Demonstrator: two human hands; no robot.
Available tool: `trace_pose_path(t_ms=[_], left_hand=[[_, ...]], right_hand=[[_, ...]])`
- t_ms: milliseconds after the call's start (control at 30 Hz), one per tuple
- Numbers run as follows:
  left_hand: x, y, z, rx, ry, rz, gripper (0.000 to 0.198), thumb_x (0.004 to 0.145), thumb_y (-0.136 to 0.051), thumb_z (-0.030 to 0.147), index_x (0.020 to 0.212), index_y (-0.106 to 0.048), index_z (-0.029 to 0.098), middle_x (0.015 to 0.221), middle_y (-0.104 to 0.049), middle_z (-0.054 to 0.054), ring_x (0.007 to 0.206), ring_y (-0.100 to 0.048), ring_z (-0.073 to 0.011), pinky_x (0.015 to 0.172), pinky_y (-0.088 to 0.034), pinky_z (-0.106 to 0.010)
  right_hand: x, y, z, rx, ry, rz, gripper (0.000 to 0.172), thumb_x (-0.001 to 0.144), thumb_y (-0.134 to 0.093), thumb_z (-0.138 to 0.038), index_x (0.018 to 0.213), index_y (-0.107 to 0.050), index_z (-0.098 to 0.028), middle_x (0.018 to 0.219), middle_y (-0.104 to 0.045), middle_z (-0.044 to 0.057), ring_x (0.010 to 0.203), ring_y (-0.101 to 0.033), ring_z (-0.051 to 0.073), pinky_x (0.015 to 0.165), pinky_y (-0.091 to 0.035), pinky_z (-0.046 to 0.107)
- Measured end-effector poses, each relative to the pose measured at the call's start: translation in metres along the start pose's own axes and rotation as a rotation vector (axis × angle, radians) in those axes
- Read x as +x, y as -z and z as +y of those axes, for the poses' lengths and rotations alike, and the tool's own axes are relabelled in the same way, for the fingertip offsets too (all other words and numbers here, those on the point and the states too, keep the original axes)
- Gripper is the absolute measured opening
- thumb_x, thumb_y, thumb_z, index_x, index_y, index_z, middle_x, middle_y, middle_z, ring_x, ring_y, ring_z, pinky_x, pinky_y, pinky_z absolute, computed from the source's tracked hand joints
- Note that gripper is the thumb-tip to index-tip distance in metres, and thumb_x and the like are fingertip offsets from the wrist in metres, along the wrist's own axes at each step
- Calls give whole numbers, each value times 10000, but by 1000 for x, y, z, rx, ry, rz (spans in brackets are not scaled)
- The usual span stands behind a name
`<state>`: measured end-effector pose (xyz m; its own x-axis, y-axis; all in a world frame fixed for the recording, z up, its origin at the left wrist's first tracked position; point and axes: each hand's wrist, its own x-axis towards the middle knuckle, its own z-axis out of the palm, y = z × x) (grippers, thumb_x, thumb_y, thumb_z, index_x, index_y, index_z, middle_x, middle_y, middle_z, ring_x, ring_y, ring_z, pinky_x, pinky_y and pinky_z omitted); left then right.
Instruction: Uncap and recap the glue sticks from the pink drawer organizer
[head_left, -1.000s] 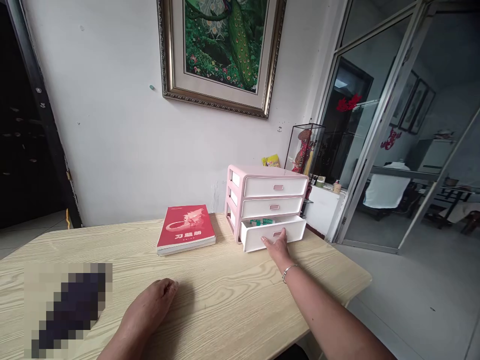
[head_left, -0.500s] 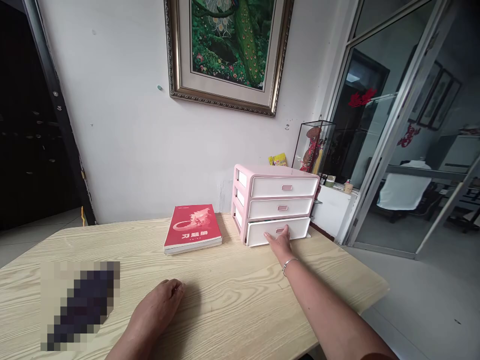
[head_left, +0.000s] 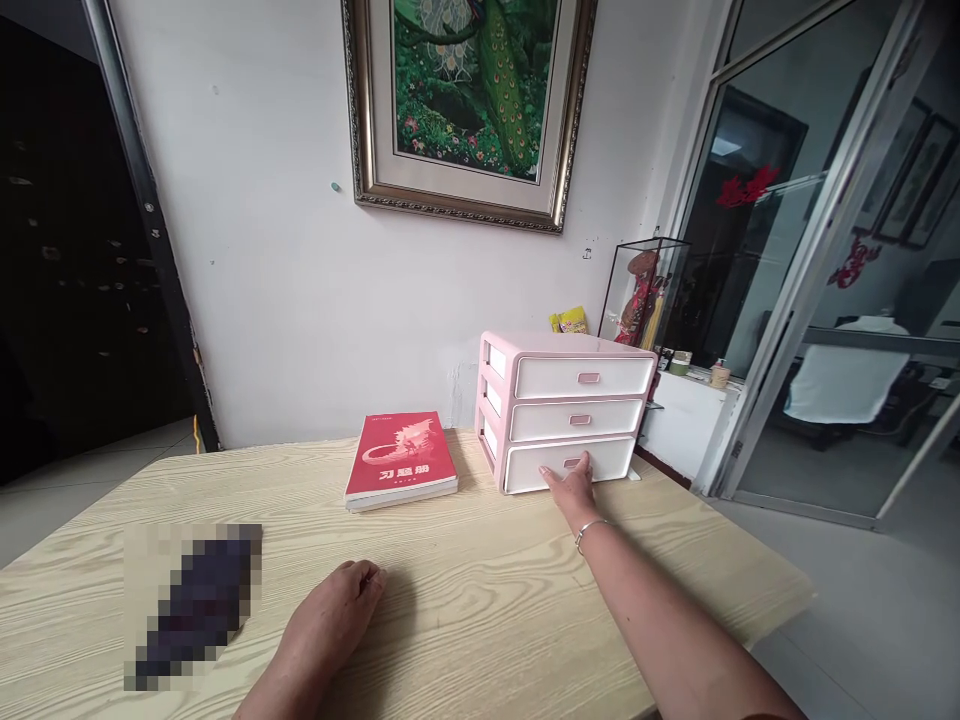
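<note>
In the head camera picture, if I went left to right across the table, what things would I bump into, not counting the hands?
A long, dark, pixelated shape → a red-covered, rectangular paper book → a pink-framed, white-fronted plastic three-drawer unit.

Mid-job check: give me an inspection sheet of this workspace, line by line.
Surface: wood-grain table, pale.
Things in hand: pink-framed drawer unit; upper two drawers shut, bottom drawer shut or nearly so.
Clutter: red-covered book left of the unit; dark pixelated item farther left, unidentifiable.
Hands: right hand against the bottom drawer's front; left hand curled, no object visible in it.
Cables: nothing seen on the table.
Surroundings: framed peacock picture on the wall; glass door at right.
</note>
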<state>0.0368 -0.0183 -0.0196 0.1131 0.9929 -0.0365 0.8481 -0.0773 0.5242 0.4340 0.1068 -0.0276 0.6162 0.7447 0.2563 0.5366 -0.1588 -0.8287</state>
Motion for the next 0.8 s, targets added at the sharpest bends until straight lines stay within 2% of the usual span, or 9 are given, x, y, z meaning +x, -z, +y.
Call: trace_pose_path(t_ms=[100, 267, 367, 467, 533, 667, 800], left_hand=[[2, -1, -1, -4, 12, -4, 393, 959, -341, 424, 910, -672, 218, 1041, -705, -106, 963, -644, -272, 776, -403, -347], [2, -1, -2, -2, -2, -7, 402, 958, -354, 439, 927, -682, 209, 1051, -701, -116, 968, -646, -280, 803, -418, -352], [3, -1, -4, -7, -11, 10, 382, 949, -382, 439, 900, -685, 210, 1030, -710, -112, 944, -656, -270, 786, -422, -337], [6, -4, -6, -12, -16, 29, 364, 939, -411, 427, 851, -682, 201, 993, -717, -111, 899, -666, -256, 751, -417, -318], [8, -6, -6, -50, -9, 42, 347, 926, -436, 414, 837, -688, 193, 949, -719, -106, 863, -666, -248, 719, -412, -309], [4, -6, -1, -320, 17, 83, 296, 863, -503, 369, 938, -713, 174, 859, -709, -76, 758, -641, -209, 651, -416, -287], [-5, 8, 13, -835, 89, 88, 440, 757, -581, 306, 1163, -655, 152, 860, -681, -45, 569, -529, -121, 515, -358, -251]], right_hand=[[-5, 4, -2, 27, -15, -4, 1130, 703, -682, -525, 1583, -100, -120, 1567, -270, 242, 1419, -350, 369, 1108, -352, 424], [-32, 8, -12, 110, -60, 11, 997, 728, -626, -406, 1568, -176, -113, 1505, -422, 215, 1378, -424, 357, 1120, -348, 428], [-59, 5, -21, 180, -77, -19, 856, 708, -609, -341, 1498, -354, -133, 1414, -539, 196, 1329, -487, 353, 1089, -388, 426], [-91, -2, -30, 266, -60, -105, 667, 694, -568, -278, 1347, -542, -145, 1275, -647, 162, 1232, -581, 303, 1014, -458, 362], [-114, -8, -35, 323, -43, -170, 570, 701, -531, -259, 1254, -609, -146, 1160, -699, 139, 1131, -641, 267, 936, -502, 328], [-157, -13, -48, 546, -89, -380, 512, 703, -580, -293, 1190, -644, -148, 910, -727, 92, 845, -680, 233, 716, -530, 320], [-181, -12, -77, 802, -229, -654, 639, 632, -642, -211, 1269, -616, -170, 822, -715, 56, 711, -656, 185, 598, -481, 270]])
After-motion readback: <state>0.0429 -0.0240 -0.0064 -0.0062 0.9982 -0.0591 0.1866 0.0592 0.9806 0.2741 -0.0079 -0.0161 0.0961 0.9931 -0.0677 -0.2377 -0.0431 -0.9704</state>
